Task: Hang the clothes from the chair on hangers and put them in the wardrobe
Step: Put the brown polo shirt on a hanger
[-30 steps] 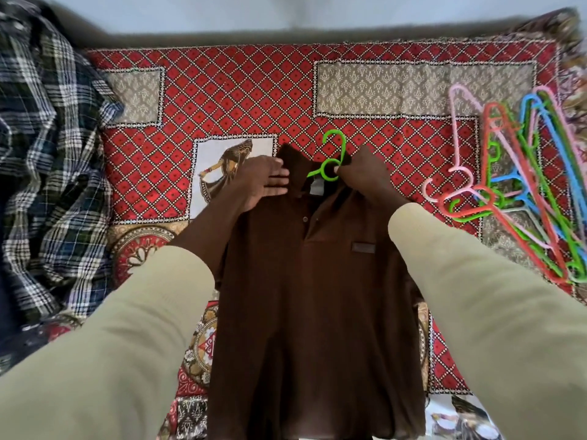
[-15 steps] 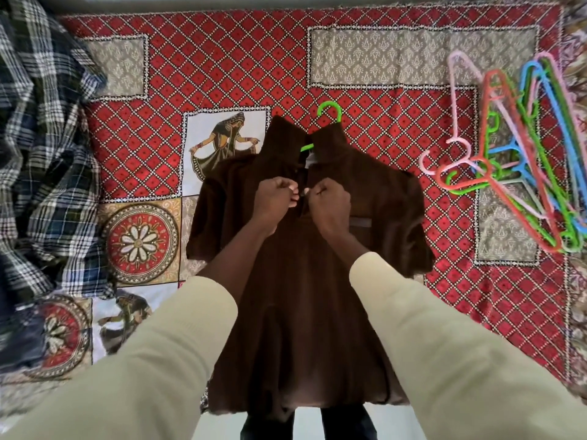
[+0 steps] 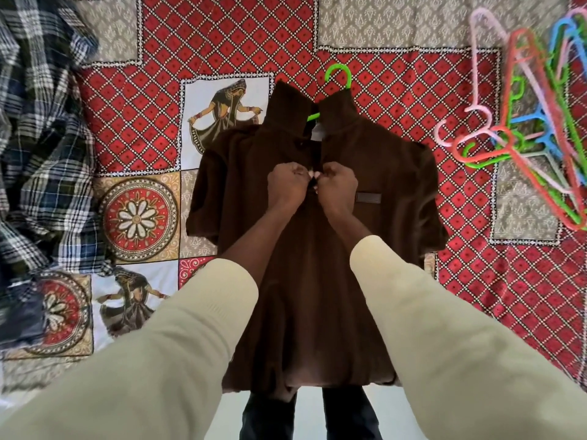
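Two hands meet at placket of dark brown short-sleeved polo shirt (image 3: 320, 249), lying face-up at centre of red patterned patchwork bedspread (image 3: 222, 49). Left hand (image 3: 287, 185) and right hand (image 3: 338, 185) each pinch placket edge, knuckles nearly touching. Bright green plastic hanger (image 3: 338, 76) inside shirt, hook poking out past collar, far side. Pile of multicoloured plastic hangers (image 3: 521, 128) far right. Crumpled blue-green plaid shirt (image 3: 41, 138) left.
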